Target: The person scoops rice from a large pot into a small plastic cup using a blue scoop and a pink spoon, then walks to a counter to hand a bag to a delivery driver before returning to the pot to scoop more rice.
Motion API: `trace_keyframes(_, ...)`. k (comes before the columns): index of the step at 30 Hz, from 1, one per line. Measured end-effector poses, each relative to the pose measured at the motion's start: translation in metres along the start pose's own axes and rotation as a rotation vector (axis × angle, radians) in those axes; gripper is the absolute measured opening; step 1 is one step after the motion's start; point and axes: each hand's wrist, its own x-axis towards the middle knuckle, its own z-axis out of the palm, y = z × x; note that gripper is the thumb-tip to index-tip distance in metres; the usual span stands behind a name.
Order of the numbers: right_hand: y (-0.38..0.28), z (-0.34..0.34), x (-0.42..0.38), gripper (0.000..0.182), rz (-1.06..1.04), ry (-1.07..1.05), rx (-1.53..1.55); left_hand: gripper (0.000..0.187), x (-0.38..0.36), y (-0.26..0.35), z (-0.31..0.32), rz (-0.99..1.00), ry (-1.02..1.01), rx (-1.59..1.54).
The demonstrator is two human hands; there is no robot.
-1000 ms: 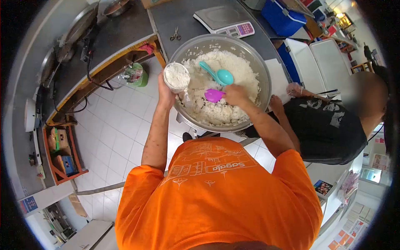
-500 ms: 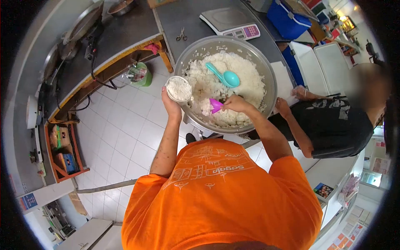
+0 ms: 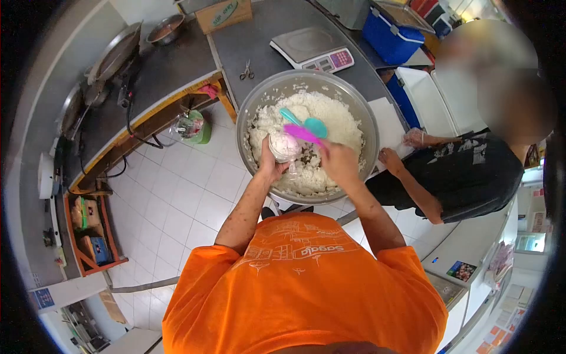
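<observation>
1. Closest to me is the orange shirt (image 3: 306, 283), on the near side of the metal pan.
2. I have the left hand (image 3: 270, 164) curled partway round a clear cup (image 3: 283, 147), over the pan's near-left part. White rice fills the cup, which sits at the fingers, to the left of the other hand.
3. My right hand (image 3: 340, 165) is closed on the handle of the purple scoop (image 3: 302, 133), over the pan's near-right part. The scoop points left, its blade at the cup's far edge; I can't tell whether they touch.
4. Beneath both hands is the metal pan (image 3: 243, 118) of rice (image 3: 342, 115). In its middle, just beyond the purple scoop, lies a teal scoop (image 3: 316, 127).
5. Right of the pan, a co-worker's hand (image 3: 414, 138) shows in clear plastic, near a bare hand (image 3: 390, 159).
6. Left of the pan, a green bin (image 3: 203, 133) stands on the floor.
7. Beyond the pan, scissors (image 3: 247, 72) and a scale (image 3: 309, 44) rest on the dark counter (image 3: 259, 35); a cardboard box (image 3: 224, 15) sits farther back.
</observation>
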Motion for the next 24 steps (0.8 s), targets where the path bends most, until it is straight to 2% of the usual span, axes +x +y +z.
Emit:
trace_keyframes(2,0.020,-0.006,0.013,0.028,0.223,0.011,0.387,0.055,-0.006,0.006,0.007,0.049,-0.017,0.077)
trace_keyframes(3,0.019,0.000,0.012,0.028,0.227,0.018,0.387,0.056,-0.009,0.007,0.010,0.091,-0.025,0.146)
trace_keyframes(5,0.006,0.021,0.007,0.031,0.164,-0.207,0.528,0.056,0.000,0.003,0.008,0.087,-0.084,0.197)
trace_keyframes(7,0.006,0.037,0.001,0.030,0.140,-0.145,0.494,0.057,-0.002,0.000,0.014,0.081,-0.142,0.246)
trace_keyframes(9,0.033,0.067,0.000,0.028,0.197,-0.266,0.476,0.055,-0.016,0.003,0.027,0.134,-0.137,0.241)
trace_keyframes(10,0.041,0.043,0.010,0.029,0.227,-0.434,0.398,0.055,-0.021,0.007,0.033,0.132,-0.139,0.243)
trace_keyframes(11,0.048,0.033,0.012,0.029,0.232,-0.438,0.402,0.055,-0.027,0.010,0.037,0.136,-0.088,0.214)
trace_keyframes(13,0.055,0.014,0.017,0.026,0.243,-0.237,0.320,0.055,-0.029,0.019,0.036,0.183,0.047,0.149)
trace_keyframes(14,0.057,0.003,0.014,0.028,0.287,-0.369,0.152,0.055,-0.025,0.025,0.034,0.223,0.122,0.109)
trace_keyframes(15,0.066,0.010,0.010,0.028,0.312,-0.351,0.149,0.059,-0.017,0.030,0.022,0.226,0.089,0.036)
trace_keyframes(16,0.077,0.028,0.003,0.031,0.195,-0.401,0.203,0.061,-0.008,0.031,0.012,0.312,-0.024,-0.010)
trace_keyframes(17,0.082,0.038,-0.001,0.036,0.074,-0.450,0.256,0.059,-0.015,0.037,0.015,0.241,0.045,-0.029)
trace_keyframes(19,0.057,0.045,-0.006,0.045,-0.009,-0.004,0.105,0.054,-0.029,0.036,0.032,0.182,-0.096,-0.071)
trace_keyframes(20,0.046,0.053,0.004,0.042,0.103,0.068,0.490,0.054,-0.024,0.029,0.042,0.173,-0.107,-0.064)
trace_keyframes(21,0.037,0.063,0.014,0.040,0.208,0.140,0.874,0.051,-0.019,0.016,0.055,0.272,-0.132,-0.057)
trace_keyframes(22,0.037,0.084,0.021,0.040,0.518,-0.034,1.187,0.049,-0.016,0.001,0.068,0.371,-0.154,-0.052)
trace_keyframes(23,0.038,0.101,0.027,0.041,0.835,-0.224,1.487,0.049,0.002,-0.022,0.070,0.453,-0.059,0.169)
trace_keyframes(24,0.012,0.060,0.025,0.045,0.693,-0.088,2.300,0.049,0.005,-0.025,0.079,0.542,0.128,0.477)
